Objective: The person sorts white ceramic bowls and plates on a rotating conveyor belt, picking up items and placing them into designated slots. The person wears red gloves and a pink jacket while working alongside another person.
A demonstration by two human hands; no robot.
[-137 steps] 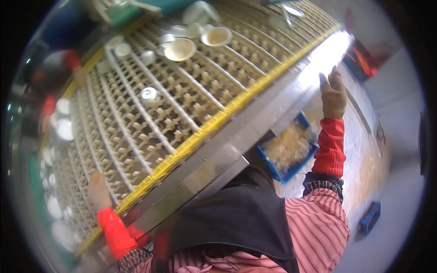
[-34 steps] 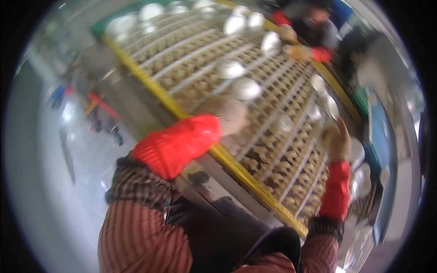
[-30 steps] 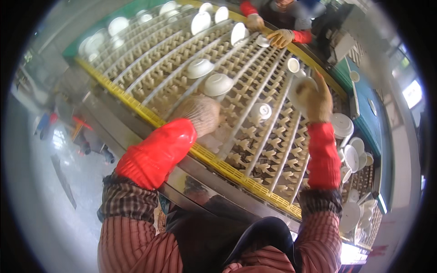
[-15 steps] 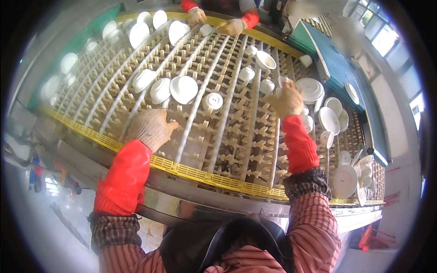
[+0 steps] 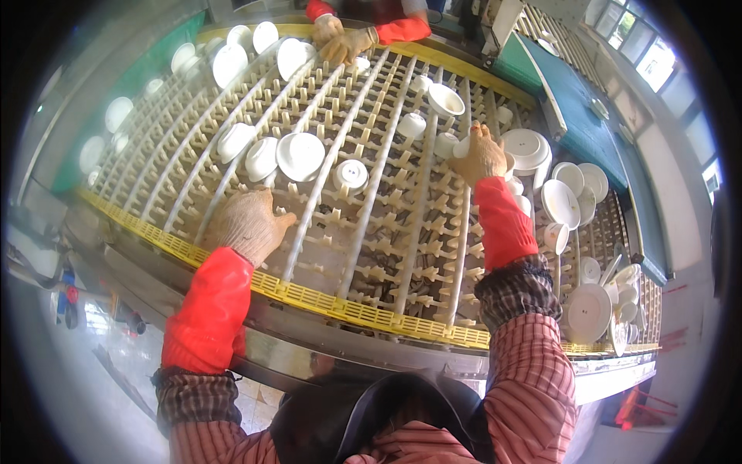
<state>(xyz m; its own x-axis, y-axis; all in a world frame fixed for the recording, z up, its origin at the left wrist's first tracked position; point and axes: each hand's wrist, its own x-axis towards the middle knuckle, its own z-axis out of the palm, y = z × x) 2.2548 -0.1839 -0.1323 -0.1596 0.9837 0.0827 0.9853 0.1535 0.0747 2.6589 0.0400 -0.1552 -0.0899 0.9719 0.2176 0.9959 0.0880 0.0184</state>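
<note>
My left hand, in a beige knit glove with a red sleeve cover, hovers palm down over the conveyor close to its yellow near edge. Its thumb stands apart to the right; the other fingers are partly hidden, and no dish shows in it. Just beyond it are a white bowl, a larger white bowl and a small cup. My gloved right hand is closed around a white cup among several dishes on the right. A stack of white plates lies beside it.
Across the conveyor a co-worker's gloved hands work near the far edge. White dishes stand in the pegs at the far left. Plates and spoons crowd the near right. A blue-green panel borders the right side.
The conveyor dishes on the left and middle have shifted slightly left. My right hand has moved slightly farther away and left, onto the cup. The co-worker's hands have come together toward the left.
</note>
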